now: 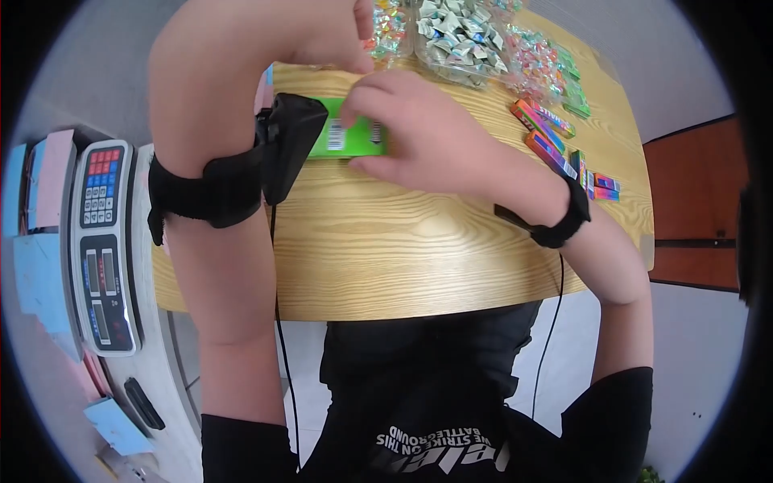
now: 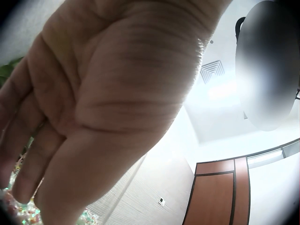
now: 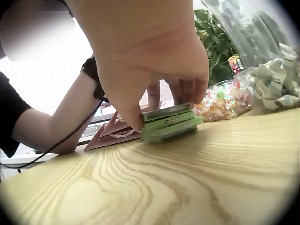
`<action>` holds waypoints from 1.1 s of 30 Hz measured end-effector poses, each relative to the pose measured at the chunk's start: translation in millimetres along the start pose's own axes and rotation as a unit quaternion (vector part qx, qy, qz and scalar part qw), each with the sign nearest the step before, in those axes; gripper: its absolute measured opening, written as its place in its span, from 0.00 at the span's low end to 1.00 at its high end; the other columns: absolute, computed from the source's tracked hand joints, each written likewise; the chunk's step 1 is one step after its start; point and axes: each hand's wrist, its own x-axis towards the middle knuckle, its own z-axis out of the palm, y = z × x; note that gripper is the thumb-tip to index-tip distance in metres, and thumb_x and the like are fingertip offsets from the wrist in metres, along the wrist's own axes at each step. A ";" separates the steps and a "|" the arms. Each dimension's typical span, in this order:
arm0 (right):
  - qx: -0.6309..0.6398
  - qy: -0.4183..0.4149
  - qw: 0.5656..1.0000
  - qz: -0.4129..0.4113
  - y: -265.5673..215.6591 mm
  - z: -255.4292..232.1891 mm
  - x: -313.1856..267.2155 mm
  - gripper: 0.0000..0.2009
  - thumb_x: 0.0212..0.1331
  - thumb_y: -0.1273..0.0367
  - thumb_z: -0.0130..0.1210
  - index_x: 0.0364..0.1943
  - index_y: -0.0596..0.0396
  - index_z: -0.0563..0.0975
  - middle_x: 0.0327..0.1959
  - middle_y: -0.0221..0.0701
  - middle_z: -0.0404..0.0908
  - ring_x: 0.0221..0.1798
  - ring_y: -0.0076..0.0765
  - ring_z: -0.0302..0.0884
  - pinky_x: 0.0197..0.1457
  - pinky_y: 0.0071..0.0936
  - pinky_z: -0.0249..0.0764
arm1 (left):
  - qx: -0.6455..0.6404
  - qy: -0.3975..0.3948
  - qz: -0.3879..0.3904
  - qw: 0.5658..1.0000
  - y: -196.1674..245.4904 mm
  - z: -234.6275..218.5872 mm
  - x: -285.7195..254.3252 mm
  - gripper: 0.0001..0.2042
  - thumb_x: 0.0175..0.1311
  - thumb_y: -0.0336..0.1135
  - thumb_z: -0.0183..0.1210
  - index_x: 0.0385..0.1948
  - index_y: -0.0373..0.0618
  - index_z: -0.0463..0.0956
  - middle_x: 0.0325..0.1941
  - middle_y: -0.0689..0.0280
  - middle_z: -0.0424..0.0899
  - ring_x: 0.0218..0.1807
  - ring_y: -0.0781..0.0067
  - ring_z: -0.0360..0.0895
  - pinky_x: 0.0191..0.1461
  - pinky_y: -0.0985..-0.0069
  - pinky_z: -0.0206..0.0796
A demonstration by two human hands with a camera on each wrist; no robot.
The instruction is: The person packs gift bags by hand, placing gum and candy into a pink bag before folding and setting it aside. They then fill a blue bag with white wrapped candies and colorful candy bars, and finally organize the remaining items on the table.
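Flat green packs (image 1: pixel 346 137) with a barcode on top lie in a small stack at the table's left side. My right hand (image 1: pixel 411 129) reaches over them. In the right wrist view, its thumb and fingers grip the stacked green packs (image 3: pixel 171 124) from opposite sides, close over the wood. My left hand (image 1: pixel 334 36) is raised beyond the packs, beside a clear tub of wrapped candies (image 1: pixel 390 32). Its fingers (image 2: pixel 28 154) hang loosely bent in the left wrist view, with nothing seen in them; part of this hand is cut off in the head view.
A tub of white-wrapped candies (image 1: pixel 463 40) and colourful loose sweets (image 1: pixel 531 68) stand at the table's far side. Several bright candy sticks (image 1: pixel 547 141) lie at right. A pink paper bag (image 3: pixel 112 133) sits behind the packs. At left is a scale (image 1: pixel 105 241); cables hang from both wrists.
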 end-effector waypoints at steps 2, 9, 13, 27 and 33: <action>0.030 0.004 0.999 0.011 3.4 -13.2 -14.7 0.19 0.48 0.66 0.68 0.45 0.48 0.76 0.47 0.31 0.76 0.50 0.39 0.74 0.51 0.35 0.72 | -0.026 -0.062 -0.076 0.995 11.7 -10.6 9.4 0.21 0.57 0.45 0.63 0.49 0.43 0.80 0.43 0.58 0.86 0.43 0.62 0.83 0.48 0.72 0.73; 0.294 -0.090 0.886 0.346 33.4 -82.2 -54.1 0.19 0.60 0.59 0.63 0.49 0.57 0.79 0.31 0.27 0.80 0.30 0.19 0.74 0.34 0.22 0.72 | 0.020 -0.027 -0.036 0.999 9.4 -4.3 2.5 0.23 0.58 0.48 0.61 0.52 0.44 0.79 0.47 0.60 0.85 0.44 0.62 0.83 0.48 0.70 0.74; 0.245 -0.186 0.872 0.381 57.3 -91.4 -63.4 0.19 0.61 0.61 0.63 0.51 0.58 0.78 0.30 0.26 0.81 0.29 0.17 0.73 0.32 0.20 0.72 | 0.003 -0.020 -0.012 1.000 22.3 -4.3 8.9 0.23 0.59 0.48 0.61 0.54 0.46 0.77 0.50 0.61 0.84 0.46 0.63 0.82 0.49 0.70 0.73; -0.278 -0.143 0.946 -0.080 36.0 -65.4 -73.1 0.28 0.46 0.73 0.62 0.57 0.40 0.75 0.55 0.28 0.78 0.60 0.38 0.73 0.58 0.37 0.71 | -0.108 0.013 0.023 0.994 0.3 36.7 33.7 0.19 0.53 0.40 0.66 0.46 0.40 0.81 0.38 0.60 0.86 0.41 0.69 0.82 0.45 0.73 0.73; -0.158 -0.196 0.967 0.047 29.3 -67.8 -61.8 0.26 0.45 0.62 0.65 0.54 0.43 0.76 0.44 0.31 0.79 0.51 0.41 0.77 0.50 0.39 0.74 | -0.078 -0.064 0.040 0.994 -4.3 28.9 40.0 0.23 0.55 0.41 0.65 0.52 0.39 0.78 0.45 0.56 0.84 0.46 0.65 0.81 0.50 0.71 0.72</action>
